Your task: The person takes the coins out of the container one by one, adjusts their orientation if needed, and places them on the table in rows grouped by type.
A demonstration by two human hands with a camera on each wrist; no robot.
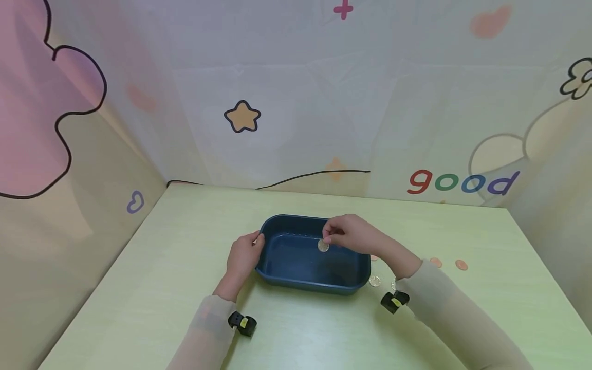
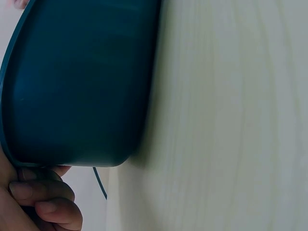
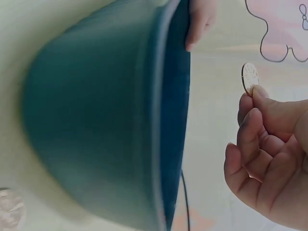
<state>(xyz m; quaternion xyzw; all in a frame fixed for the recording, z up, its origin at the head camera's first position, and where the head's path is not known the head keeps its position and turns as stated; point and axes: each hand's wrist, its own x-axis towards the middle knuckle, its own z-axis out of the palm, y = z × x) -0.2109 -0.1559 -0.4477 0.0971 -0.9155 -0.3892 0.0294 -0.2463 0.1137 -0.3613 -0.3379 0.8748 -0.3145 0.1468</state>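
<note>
A dark blue rectangular basin (image 1: 302, 284) with rounded corners stands on the table. My left hand (image 1: 243, 257) grips its left end, thumb at the rim; in the left wrist view, curled fingers (image 2: 57, 204) show against the outside of the basin (image 2: 82, 86). Over the basin's right half, my right hand (image 1: 356, 235) pinches a coin (image 1: 323, 246) between thumb and fingertips. The right wrist view shows that coin (image 3: 250, 78) held on edge above the rim level, its remaining fingers curled in. The basin's inside floor shows no coins in the head view.
Right of the basin lie several coins: a silvery one (image 1: 374, 281), copper-coloured ones (image 1: 461, 265) farther right, and some partly hidden by the right wrist. A printed cloth (image 1: 296, 128) hangs behind the table (image 1: 185, 288). Each wrist carries a small black camera (image 1: 242, 324).
</note>
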